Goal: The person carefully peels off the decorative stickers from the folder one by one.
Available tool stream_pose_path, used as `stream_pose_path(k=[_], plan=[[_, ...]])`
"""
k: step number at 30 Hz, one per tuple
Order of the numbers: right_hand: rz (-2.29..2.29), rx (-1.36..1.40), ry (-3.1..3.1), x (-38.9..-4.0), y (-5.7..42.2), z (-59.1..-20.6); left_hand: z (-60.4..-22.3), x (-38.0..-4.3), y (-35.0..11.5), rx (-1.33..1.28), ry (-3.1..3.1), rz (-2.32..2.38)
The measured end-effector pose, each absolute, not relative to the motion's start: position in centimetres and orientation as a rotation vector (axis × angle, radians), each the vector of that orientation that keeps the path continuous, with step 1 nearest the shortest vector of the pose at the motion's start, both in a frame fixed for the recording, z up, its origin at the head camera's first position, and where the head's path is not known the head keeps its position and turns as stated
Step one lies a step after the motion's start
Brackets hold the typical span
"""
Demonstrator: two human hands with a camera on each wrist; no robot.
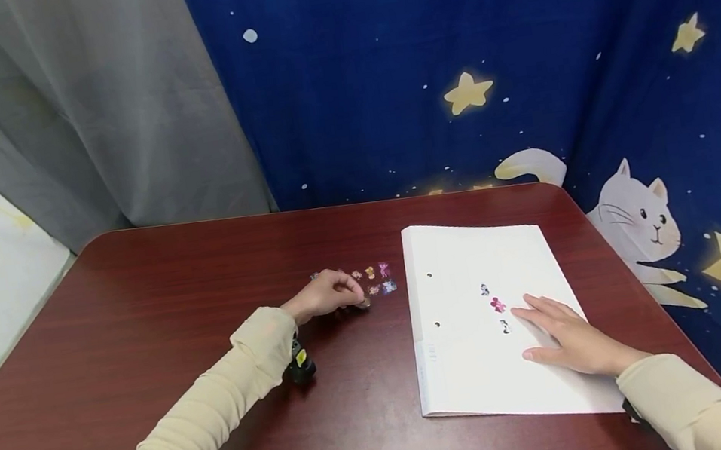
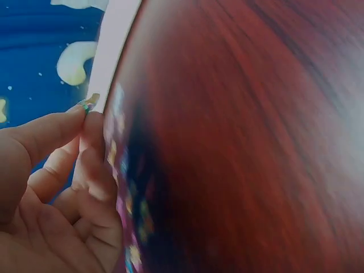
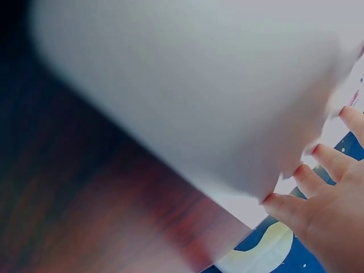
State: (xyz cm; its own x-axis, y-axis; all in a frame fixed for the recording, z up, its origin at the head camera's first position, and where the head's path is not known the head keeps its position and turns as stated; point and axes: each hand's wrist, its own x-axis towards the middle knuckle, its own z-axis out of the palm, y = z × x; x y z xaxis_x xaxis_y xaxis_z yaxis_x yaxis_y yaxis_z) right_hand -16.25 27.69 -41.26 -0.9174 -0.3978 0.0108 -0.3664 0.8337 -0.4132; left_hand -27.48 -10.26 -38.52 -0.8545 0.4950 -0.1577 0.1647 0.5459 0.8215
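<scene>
My left hand (image 1: pixel 328 292) is over the table, left of the white punched pad of paper (image 1: pixel 476 377). Its thumb and forefinger pinch a small, shiny sticker (image 2: pixel 88 103), whose design is too small to make out. Around that hand lie several loose colourful stickers (image 1: pixel 388 287), some hidden behind it. On the pad, three small stickers (image 1: pixel 497 305) form a slanting column. Just right of them my right hand (image 1: pixel 570 338) rests flat on the paper, fingers spread. In the right wrist view, the fingertips of the right hand (image 3: pixel 324 199) touch the white sheet.
The dark red-brown wooden table (image 1: pixel 202 268) carries everything. Two punched holes run along the pad's left side. Behind the table hang a grey curtain (image 1: pixel 91 101) and a blue curtain (image 1: pixel 367 64) with stars and a cat.
</scene>
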Motion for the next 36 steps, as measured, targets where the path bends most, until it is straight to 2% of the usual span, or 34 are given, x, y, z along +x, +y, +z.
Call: stream_pose_path(k=[24,36], plan=[[-0.635,-0.625,2.952,-16.49,27.73,-41.62,-38.92,-27.59,-10.7,0.719,2.704,0.814],[-0.635,-0.648,2.962,-16.47,27.75,-41.4,-39.32,-27.6,-10.35,0.703,2.885,0.613]])
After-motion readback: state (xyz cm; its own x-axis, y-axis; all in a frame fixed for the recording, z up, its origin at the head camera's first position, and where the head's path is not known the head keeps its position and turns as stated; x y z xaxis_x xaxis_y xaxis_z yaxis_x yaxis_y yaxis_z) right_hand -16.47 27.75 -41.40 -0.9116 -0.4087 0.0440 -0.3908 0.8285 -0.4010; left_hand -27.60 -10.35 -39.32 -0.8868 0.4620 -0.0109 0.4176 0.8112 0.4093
